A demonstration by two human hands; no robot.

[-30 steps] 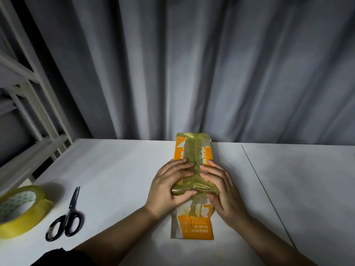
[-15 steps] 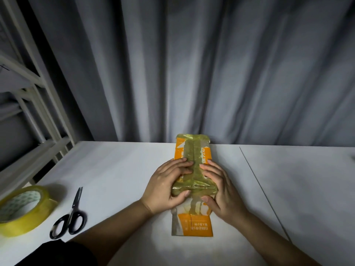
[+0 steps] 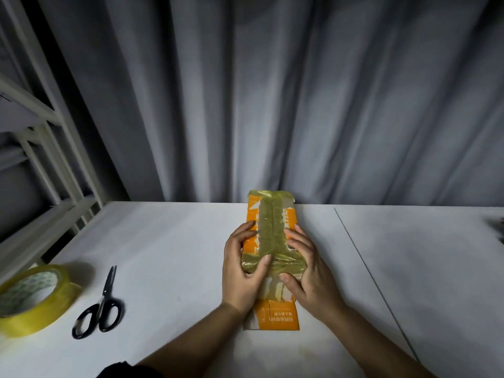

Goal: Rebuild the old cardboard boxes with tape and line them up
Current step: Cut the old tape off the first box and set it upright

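Observation:
A flattened orange cardboard box [image 3: 273, 214], strapped with old yellowish tape, lies lengthwise on the white table [image 3: 169, 241] in front of me. My left hand [image 3: 240, 274] clasps its left edge, thumb laid across the taped band at mid-length. My right hand [image 3: 311, 274] clasps the right edge the same way, thumb on top near the band. The box's middle is partly hidden by both hands. A roll of yellow tape [image 3: 35, 298] and black-handled scissors [image 3: 101, 309] lie at the near left, apart from my hands.
A grey curtain [image 3: 272, 105] hangs right behind the table. A white metal rack [image 3: 41, 159] stands at the left. A seam [image 3: 368, 268] separates a second tabletop on the right, where a dark blurred object [image 3: 497, 227] shows at the frame edge.
My fingers have slid from lying across the top of the taped band outward to the box's two side edges. The box has stayed in place.

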